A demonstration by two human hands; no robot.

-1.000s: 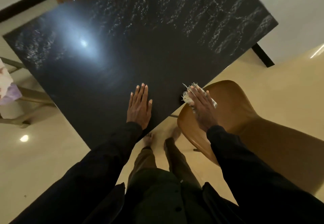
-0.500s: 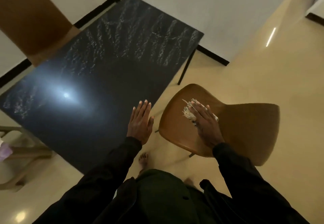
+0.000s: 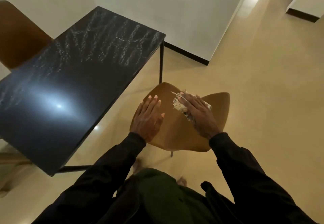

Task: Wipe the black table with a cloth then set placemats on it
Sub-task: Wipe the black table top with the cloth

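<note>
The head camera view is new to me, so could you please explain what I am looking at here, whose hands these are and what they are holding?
There is no machine here: a person wears a wide-angle camera on the head, and it looks forward and down, so you see their own arms in dark sleeves reaching out from the bottom edge. The wide lens bends the room, which is why the walls lean.

The left hand lies open and flat on the seat of a brown chair. The right hand presses a pale, frayed cloth against the same chair.

To the left stands the black table. I can see nothing lying on it, only whitish streaks and the bright reflection of a lamp. A second brown chair stands behind it. No placemats show in this view.
</note>
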